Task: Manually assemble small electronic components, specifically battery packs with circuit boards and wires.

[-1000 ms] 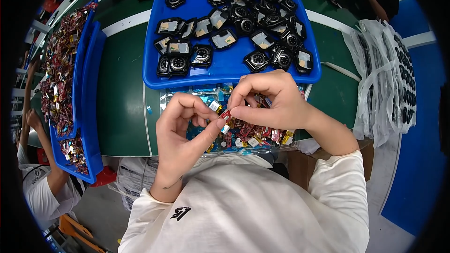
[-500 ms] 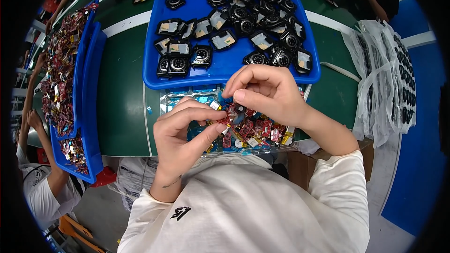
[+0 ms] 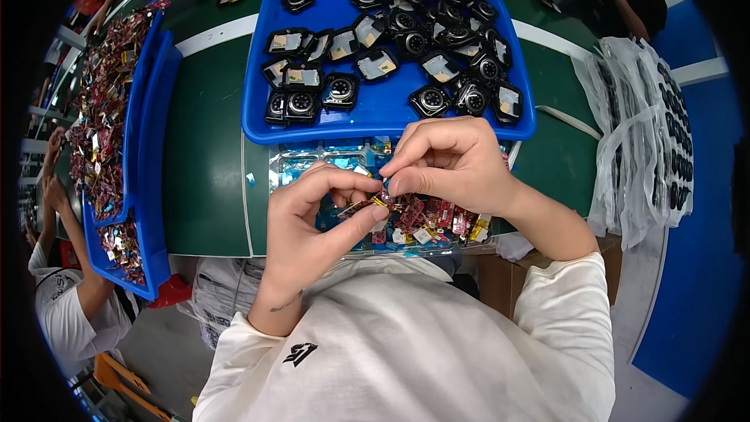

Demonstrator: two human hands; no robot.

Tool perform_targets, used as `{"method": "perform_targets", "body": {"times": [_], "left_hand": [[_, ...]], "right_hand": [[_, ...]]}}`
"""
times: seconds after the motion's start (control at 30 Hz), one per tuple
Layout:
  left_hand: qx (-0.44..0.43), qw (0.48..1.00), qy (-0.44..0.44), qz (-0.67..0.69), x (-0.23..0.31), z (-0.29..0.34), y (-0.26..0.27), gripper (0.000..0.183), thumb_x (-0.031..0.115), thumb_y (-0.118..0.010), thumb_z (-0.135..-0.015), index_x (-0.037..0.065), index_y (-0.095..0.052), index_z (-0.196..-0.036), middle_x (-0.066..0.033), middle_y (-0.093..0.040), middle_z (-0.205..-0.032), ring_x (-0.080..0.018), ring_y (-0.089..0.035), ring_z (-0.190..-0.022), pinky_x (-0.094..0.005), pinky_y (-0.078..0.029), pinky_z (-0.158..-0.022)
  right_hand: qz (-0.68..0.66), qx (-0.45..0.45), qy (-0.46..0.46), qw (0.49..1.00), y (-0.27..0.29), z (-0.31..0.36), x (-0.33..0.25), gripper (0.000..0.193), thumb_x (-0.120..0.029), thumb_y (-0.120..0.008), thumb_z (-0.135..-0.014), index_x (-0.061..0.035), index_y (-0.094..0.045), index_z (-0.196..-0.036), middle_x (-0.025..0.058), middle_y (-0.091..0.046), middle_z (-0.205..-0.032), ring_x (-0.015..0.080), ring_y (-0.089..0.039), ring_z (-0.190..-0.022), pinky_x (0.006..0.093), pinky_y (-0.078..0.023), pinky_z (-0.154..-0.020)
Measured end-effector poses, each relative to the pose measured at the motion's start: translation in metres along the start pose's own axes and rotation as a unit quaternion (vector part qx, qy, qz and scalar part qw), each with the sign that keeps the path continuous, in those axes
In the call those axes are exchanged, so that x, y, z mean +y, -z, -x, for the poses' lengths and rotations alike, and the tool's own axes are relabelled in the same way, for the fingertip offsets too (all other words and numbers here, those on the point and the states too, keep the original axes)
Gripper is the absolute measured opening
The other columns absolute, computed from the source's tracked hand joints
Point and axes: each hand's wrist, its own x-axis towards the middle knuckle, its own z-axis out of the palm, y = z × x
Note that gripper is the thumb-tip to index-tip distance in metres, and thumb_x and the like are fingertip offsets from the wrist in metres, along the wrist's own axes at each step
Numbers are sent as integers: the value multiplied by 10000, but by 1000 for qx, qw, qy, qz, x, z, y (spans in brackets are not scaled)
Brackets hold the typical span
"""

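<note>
Red circuit board (image 3: 384, 197) half hidden between fingertips

Thumb and forefinger of the left hand (image 3: 308, 211) pinch the board above a clear tray (image 3: 273, 178); the right hand (image 3: 461, 168) draws its fingertips narrowly together at the board's upper end, and whether they grip anything cannot be told. Both hands partly cover the jumbled boards (image 3: 445, 217) below. Beyond, a blue tray (image 3: 375, 113) of black watch-like cases (image 3: 341, 90) sits on the green tabletop (image 3: 207, 164). At left, a co-worker's body (image 3: 66, 305) is cut off.
</note>
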Motion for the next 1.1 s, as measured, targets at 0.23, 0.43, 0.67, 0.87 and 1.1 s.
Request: {"method": "perform_targets", "body": {"times": [0.23,0.43,0.67,0.87,1.1], "left_hand": [[3,999,-29,-25,-5,-1,0,98,-8,-725,-745,-11,-689,-836,-66,-638,-758,-131,-550,-722,-247,-416,-672],[-27,999,-22,21,-2,-2,-6,67,-13,-709,-759,-16,-678,-819,-68,-636,-752,-132,-554,-722,-252,-419,-670],[17,996,25,82,-2,0,-9,34,-27,-680,-785,-19,-658,-810,-50,-617,-752,-99,-536,-719,-223,-404,-658],[36,997,17,61,-5,1,-3,36,-38,-679,-776,-21,-659,-801,-46,-613,-747,-96,-531,-713,-224,-401,-662],[-17,997,6,70,0,0,-4,55,-41,-686,-761,-25,-667,-810,-62,-636,-747,-118,-537,-708,-243,-409,-666]], "right_hand": [[-71,6,-42,997,-3,2,0,99,29,-729,-776,34,-630,-782,110,-637,-816,130,-622,-717,217,-519,-631],[-192,-32,-23,981,-3,4,9,201,-101,-776,-772,10,-610,-753,73,-604,-762,98,-549,-675,209,-432,-540],[-137,-43,-44,989,-4,3,-4,155,-84,-725,-823,29,-618,-830,79,-604,-823,100,-556,-716,228,-457,-610],[-61,-6,-16,998,-7,4,-1,89,-54,-653,-876,29,-626,-890,55,-606,-842,80,-561,-735,216,-479,-652],[-81,-88,-32,992,-4,3,-1,76,-27,-578,-910,26,-585,-856,82,-593,-875,115,-554,-739,252,-453,-638]]}}
